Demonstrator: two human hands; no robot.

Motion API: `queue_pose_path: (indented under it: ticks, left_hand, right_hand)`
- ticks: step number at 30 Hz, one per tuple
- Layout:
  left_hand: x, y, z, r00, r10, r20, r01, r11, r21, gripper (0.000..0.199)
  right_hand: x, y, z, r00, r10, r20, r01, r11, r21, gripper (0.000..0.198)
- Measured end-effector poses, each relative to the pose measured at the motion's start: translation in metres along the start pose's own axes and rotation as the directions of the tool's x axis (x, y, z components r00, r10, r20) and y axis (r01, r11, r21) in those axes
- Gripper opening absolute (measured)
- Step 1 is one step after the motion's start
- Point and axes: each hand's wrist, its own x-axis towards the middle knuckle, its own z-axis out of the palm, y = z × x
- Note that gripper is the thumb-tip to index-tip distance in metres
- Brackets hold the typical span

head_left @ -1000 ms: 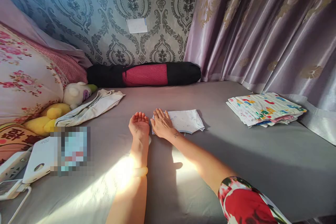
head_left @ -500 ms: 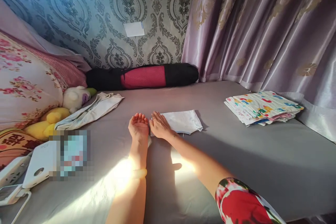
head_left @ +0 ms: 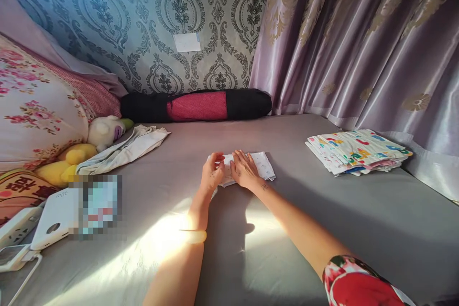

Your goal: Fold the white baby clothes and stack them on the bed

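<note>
The left hand [head_left: 214, 170], palm up beside the cloth a moment earlier, now turns inward at the left end of the small white patterned cloth [head_left: 265, 165], its fingers half curled; whether they pinch the fabric cannot be told. The right hand [head_left: 245, 168], shifted rightward, lies flat across the cloth with fingers extended, gripping nothing. The cloth lies mid-scene on the grey bed [head_left: 322, 210]; handling now appears to centre on its left end.

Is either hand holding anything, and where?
Right hand lies flat on the printed white cloth, not gripping; whether the left hand pinches its left end, I can't tell.
</note>
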Motion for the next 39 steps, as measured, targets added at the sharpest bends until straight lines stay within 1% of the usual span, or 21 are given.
queue_pose_path:
  ticks: [2, 4, 8, 10, 13, 16, 21, 26, 29, 32, 35, 37, 39]
  left_hand:
    - [-0.002, -0.005, 0.000, 1.000, 0.003, 0.023, -0.004, 0.999, 0.048, 0.037]
    - [-0.004, -0.008, -0.001, 0.997, 0.023, 0.072, -0.032, 0.991, 0.130, 0.042]
    - [-0.006, -0.008, 0.000, 0.990, 0.054, 0.133, -0.083, 0.970, 0.229, 0.038]
    - [-0.008, -0.007, 0.002, 0.989, 0.049, 0.138, -0.083, 0.965, 0.249, 0.036]
    - [-0.011, -0.006, 0.005, 0.992, 0.051, 0.116, -0.079, 0.965, 0.249, 0.033]
    - [-0.014, -0.007, 0.007, 0.989, 0.094, 0.111, -0.122, 0.952, 0.282, 0.028]
    - [-0.016, -0.012, 0.009, 0.964, 0.198, 0.175, -0.257, 0.855, 0.449, 0.020]
    - [-0.013, -0.023, 0.007, 0.949, 0.213, 0.232, -0.310, 0.759, 0.573, 0.016]
    - [-0.011, -0.029, 0.005, 0.943, 0.217, 0.252, -0.330, 0.702, 0.632, 0.018]
    - [-0.011, -0.031, 0.003, 0.937, 0.233, 0.259, -0.348, 0.679, 0.647, 0.021]
    - [-0.012, -0.028, 0.003, 0.923, 0.284, 0.257, -0.383, 0.650, 0.656, 0.019]
    - [-0.014, -0.025, 0.003, 0.911, 0.338, 0.236, -0.402, 0.604, 0.688, 0.019]
    - [-0.015, -0.023, 0.003, 0.899, 0.372, 0.231, -0.407, 0.514, 0.755, 0.023]
  right_hand:
    - [-0.001, 0.000, 0.004, 1.000, -0.016, -0.017, 0.015, 1.000, -0.015, 0.046]
    - [-0.003, -0.001, 0.007, 0.999, -0.015, -0.031, 0.015, 1.000, -0.022, 0.045]
    - [-0.003, -0.003, 0.008, 1.000, -0.004, -0.016, 0.004, 1.000, -0.009, 0.045]
    - [0.000, -0.002, 0.006, 1.000, 0.013, 0.021, -0.014, 0.999, 0.031, 0.047]
    - [0.003, 0.005, 0.000, 0.993, 0.082, 0.087, -0.090, 0.992, 0.090, 0.051]
    - [0.002, 0.016, -0.007, 0.985, 0.133, 0.111, -0.139, 0.989, 0.047, 0.054]
    - [-0.008, 0.032, -0.011, 0.985, 0.124, 0.117, -0.118, 0.992, -0.053, 0.056]
    - [-0.013, 0.034, -0.002, 0.986, 0.132, 0.102, -0.127, 0.990, -0.052, 0.057]
    - [-0.012, 0.032, -0.001, 0.985, 0.138, 0.101, -0.134, 0.990, -0.045, 0.055]
    - [-0.011, 0.031, -0.006, 0.981, 0.139, 0.137, -0.138, 0.990, -0.021, 0.055]
    - [-0.012, 0.034, -0.015, 0.976, 0.148, 0.161, -0.149, 0.989, -0.008, 0.055]
    - [-0.015, 0.039, -0.022, 0.977, 0.154, 0.150, -0.151, 0.988, -0.031, 0.054]
    - [-0.018, 0.045, -0.027, 0.978, 0.154, 0.143, -0.146, 0.987, -0.068, 0.054]
